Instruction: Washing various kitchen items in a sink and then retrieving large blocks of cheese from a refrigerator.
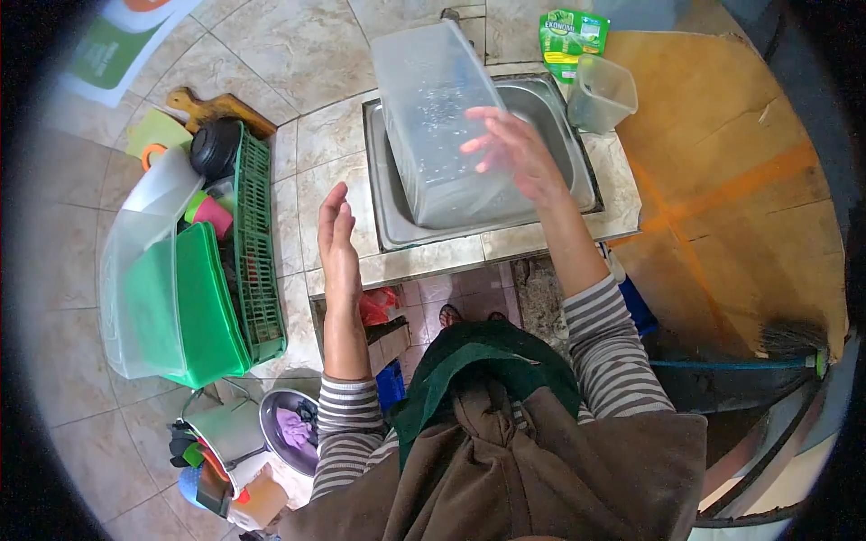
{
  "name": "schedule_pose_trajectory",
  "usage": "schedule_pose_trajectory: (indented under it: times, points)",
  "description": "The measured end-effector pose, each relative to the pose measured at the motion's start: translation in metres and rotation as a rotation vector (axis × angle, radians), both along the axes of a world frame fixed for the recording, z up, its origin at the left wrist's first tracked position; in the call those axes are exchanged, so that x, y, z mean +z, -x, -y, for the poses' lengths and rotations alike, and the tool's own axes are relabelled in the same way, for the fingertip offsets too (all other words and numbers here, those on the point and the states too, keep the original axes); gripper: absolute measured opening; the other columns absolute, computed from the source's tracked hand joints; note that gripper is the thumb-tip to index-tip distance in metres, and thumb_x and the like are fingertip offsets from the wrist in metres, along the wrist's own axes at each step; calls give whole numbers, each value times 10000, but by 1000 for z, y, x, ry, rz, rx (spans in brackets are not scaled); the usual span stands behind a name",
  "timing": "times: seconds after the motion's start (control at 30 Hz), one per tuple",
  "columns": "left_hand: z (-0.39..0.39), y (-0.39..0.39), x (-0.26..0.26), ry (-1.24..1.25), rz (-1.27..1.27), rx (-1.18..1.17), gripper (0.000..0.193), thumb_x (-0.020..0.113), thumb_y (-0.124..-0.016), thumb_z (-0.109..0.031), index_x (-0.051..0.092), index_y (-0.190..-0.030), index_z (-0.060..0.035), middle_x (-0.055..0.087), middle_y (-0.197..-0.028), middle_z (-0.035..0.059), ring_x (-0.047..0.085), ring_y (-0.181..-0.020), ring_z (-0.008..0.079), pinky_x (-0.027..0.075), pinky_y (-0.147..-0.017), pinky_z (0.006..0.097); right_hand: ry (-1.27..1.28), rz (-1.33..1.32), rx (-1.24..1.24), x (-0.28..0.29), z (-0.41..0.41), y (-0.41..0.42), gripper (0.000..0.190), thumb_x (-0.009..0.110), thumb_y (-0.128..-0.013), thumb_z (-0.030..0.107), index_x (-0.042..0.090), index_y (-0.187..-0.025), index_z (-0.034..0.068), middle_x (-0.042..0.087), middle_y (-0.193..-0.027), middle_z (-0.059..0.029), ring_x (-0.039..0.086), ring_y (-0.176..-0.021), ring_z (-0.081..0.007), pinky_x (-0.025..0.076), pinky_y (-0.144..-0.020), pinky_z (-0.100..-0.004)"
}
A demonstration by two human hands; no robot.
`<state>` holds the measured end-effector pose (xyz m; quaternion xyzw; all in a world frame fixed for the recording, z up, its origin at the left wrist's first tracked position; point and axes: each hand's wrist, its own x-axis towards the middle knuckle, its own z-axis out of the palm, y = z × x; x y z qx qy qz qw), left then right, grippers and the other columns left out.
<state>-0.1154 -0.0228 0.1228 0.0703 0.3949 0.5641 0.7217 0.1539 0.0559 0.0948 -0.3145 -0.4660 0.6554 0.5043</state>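
Note:
A large translucent plastic container (433, 101) leans at a slant in the stainless steel sink (548, 111), with water drops on its surface. My right hand (517, 152) is over its right side, fingers spread; whether the fingertips touch the plastic I cannot tell. Left of the sink, my left hand (338, 253) is raised above the tiled counter edge, palm turned inward and holding nothing. Behind the container, the tap (450, 13) is mostly hidden.
On the left stands a green plastic basket (260, 270) with green and clear containers. A wooden cutting board (220, 111) leans behind it. A small clear tub (602, 98) and a green pouch (572, 40) sit right of the sink, beside a brown board (717, 169). A bowl (267, 419) holds purple cloth.

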Motion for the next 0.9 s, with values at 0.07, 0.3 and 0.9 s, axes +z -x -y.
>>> schedule_pose_trajectory:
  times: [0.07,0.3,0.9]
  points:
    - [10,9,-40,-331,-939,17,430,457,-889,-310,446,-1248,-74,413,-1314,87,329,-1244,224,256,-1004,376,-48,-38,-4,0,8,-3,349,497,-882,285,518,-1133,42,643,-790,-91,610,-620,-143,495,-568,-249]
    - [8,10,-92,-192,-875,-107,468,492,-866,-324,420,-1259,-82,404,-1309,87,332,-1232,211,272,-987,369,24,-78,-118,-15,40,-50,332,501,-876,246,534,-1130,35,627,-796,-56,592,-613,-111,481,-548,-237]
    - [-66,-107,-190,44,-218,-777,564,364,-904,-456,414,-1264,-24,508,-1200,145,532,-1038,243,453,-850,366,190,-386,-854,-60,160,-184,381,483,-869,232,485,-1166,-7,570,-1076,-114,537,-999,-222,437,-870,-351]
